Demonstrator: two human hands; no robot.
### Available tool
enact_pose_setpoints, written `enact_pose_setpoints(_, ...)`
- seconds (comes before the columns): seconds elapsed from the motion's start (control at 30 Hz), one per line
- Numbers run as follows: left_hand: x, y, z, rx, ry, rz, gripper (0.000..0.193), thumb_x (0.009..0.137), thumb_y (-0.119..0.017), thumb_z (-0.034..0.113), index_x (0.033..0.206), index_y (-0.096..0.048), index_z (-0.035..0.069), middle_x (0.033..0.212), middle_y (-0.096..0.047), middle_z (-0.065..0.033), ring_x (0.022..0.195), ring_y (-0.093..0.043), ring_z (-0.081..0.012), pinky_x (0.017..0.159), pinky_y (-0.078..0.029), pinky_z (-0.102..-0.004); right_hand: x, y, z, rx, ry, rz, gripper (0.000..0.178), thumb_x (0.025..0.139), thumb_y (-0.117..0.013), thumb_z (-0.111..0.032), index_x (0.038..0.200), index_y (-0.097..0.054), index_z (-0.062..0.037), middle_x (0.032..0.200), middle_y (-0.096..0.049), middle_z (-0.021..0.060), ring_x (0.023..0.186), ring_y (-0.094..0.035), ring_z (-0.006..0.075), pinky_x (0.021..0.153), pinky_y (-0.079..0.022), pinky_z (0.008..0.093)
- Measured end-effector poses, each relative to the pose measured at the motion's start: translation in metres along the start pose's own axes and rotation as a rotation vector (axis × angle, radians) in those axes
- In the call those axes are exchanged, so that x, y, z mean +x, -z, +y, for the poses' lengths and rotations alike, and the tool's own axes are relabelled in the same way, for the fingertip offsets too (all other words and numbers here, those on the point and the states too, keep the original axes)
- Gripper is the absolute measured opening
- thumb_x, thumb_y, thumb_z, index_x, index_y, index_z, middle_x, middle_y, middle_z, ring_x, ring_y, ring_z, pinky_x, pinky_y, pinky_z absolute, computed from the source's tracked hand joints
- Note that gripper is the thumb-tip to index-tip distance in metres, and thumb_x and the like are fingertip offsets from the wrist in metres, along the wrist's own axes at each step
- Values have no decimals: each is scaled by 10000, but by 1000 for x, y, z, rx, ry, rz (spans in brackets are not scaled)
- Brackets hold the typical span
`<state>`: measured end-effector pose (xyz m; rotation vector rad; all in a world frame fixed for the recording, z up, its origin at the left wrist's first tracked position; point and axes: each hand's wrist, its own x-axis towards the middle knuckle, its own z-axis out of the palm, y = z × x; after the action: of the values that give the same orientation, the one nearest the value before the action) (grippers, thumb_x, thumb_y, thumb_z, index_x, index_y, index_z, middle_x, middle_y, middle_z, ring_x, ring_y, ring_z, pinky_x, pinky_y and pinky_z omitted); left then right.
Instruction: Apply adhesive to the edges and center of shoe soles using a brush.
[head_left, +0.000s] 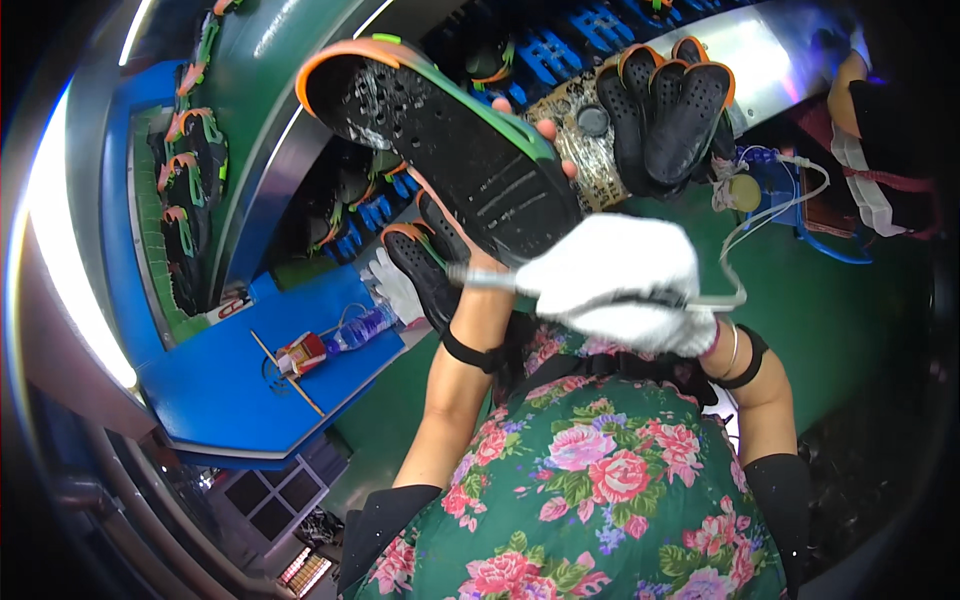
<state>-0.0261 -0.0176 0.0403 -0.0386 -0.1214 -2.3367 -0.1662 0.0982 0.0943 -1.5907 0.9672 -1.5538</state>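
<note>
My bare left hand (546, 130) is closed round the far side of a black shoe sole (470, 165), and its fingertips show past the edge. The sole is tilted, with small holes and grooves, and has an orange rim at its toe and green along one side. My right hand (620, 275), in a white glove, grips a slim pen-like tool (480, 277). The tool's blurred metal tip points left, over my left wrist and just below the sole's heel. From the glove's right side a pale hose (735, 270) runs up.
Several black soles with orange rims (685, 110) stand at the upper right on a taped carton (580, 125). On the left, a blue table (220, 385) holds a plastic bottle (362, 328), a red box (302, 353) and a stick. Shoes (185, 200) line a green belt. A co-worker's arm (848, 95) shows at far right.
</note>
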Motion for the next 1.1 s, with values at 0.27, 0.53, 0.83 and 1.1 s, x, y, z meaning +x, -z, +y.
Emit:
enact_pose_setpoints(0.27, 5, 2, 10, 41, 93, -77, 1109, 816, -517, 845, 1551, -301, 43, 1541, -371, -175, 1332, -448, -492, 1015, -507, -608, -7, -6, 2, -30, 6, -82, 241, 795, -791, -78, 1034, -778, -99, 1021, -762, 73, 898, -728, 225, 765, -587, 331)
enact_pose_setpoints(0.53, 0, 12, 21, 86, 217, -89, 1173, 800, -568, 815, 1542, -264, -40, 1507, -379, -237, 1226, -553, -451, 995, -543, -544, -12, -8, -3, -178, 94, -139, 234, 757, -785, -36, 985, -782, -92, 1044, -768, 102, 906, -736, 254, 779, -578, 345)
enact_pose_setpoints(0.83, -7, -5, 47, 487, 417, 289, 988, 879, -572, 694, 1571, -288, 47, 1505, -394, -326, 1317, -502, -468, 1068, -432, -638, -8, 2, -6, -439, 147, -287, 283, 816, -756, -65, 1099, -755, -69, 1136, -748, 101, 998, -719, 264, 839, -576, 375)
enact_pose_setpoints(1.1, -14, -3, 58, 491, 412, 357, 815, 949, -514, 578, 1547, -362, 45, 1551, -395, -254, 1367, -485, -426, 1133, -385, -599, -11, -2, -7, -248, 107, -276, 329, 807, -767, -65, 1132, -751, -107, 1147, -746, 79, 974, -717, 254, 822, -575, 349)
